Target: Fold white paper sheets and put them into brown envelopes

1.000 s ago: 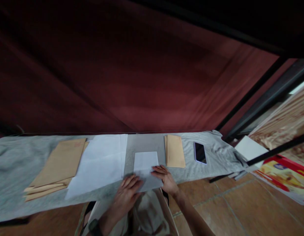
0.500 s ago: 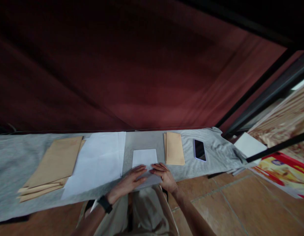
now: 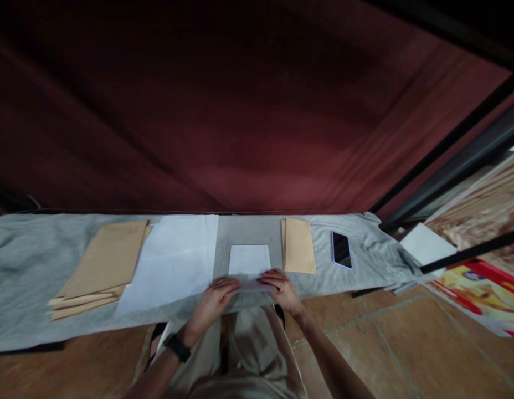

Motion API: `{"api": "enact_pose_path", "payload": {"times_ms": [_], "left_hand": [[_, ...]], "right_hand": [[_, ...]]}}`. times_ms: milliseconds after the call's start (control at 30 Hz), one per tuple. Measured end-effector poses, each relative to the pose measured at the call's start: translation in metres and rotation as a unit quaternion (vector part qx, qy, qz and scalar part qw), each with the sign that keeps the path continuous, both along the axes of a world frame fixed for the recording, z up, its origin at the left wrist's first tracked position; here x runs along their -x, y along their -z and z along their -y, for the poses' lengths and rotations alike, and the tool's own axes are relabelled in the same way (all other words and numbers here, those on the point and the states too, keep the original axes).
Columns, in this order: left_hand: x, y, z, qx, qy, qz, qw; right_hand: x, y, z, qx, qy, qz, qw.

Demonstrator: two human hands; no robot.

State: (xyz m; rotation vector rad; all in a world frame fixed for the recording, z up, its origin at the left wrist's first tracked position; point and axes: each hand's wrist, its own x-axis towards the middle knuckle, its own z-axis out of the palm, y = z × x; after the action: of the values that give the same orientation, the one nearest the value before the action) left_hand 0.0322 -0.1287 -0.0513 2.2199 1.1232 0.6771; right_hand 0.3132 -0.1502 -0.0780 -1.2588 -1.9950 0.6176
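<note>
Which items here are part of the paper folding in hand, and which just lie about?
In hand: folded white sheet, left hand and right hand on its near edge.

Lying about: stack of white paper, brown envelopes on the left, brown envelopes on the right, phone, grey cloth.

dim room: dark red curtain above terracotta tile floor.
</note>
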Motion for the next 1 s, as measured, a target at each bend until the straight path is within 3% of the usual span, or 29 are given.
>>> {"api": "enact_pose_path", "payload": {"times_ms": [167, 300, 433, 767, 1000], "left_hand": [[0.001, -0.007, 0.004, -0.001, -0.026, 0.028, 0.999], [-0.006, 0.000, 0.000, 0.057, -0.140, 0.077, 0.985], [-0.018, 0.004, -0.010, 0.098, -0.223, 0.093, 0.965], [-0.036, -0.013, -0.030, 0.064, -0.283, -0.084, 0.953], [-0.047, -0.023, -0.047, 0.072, -0.296, -0.162, 0.939]], "right_hand": [[0.003, -0.004, 0.007, -0.001, 0.022, -0.030, 0.999], [0.009, -0.003, 0.006, 0.027, 0.133, -0.026, 0.990], [0.020, -0.004, -0.003, 0.043, 0.183, -0.023, 0.982], [0.042, -0.010, -0.024, 0.033, 0.285, 0.072, 0.955], [0.046, -0.018, -0.038, 0.067, 0.301, 0.184, 0.933]]}}
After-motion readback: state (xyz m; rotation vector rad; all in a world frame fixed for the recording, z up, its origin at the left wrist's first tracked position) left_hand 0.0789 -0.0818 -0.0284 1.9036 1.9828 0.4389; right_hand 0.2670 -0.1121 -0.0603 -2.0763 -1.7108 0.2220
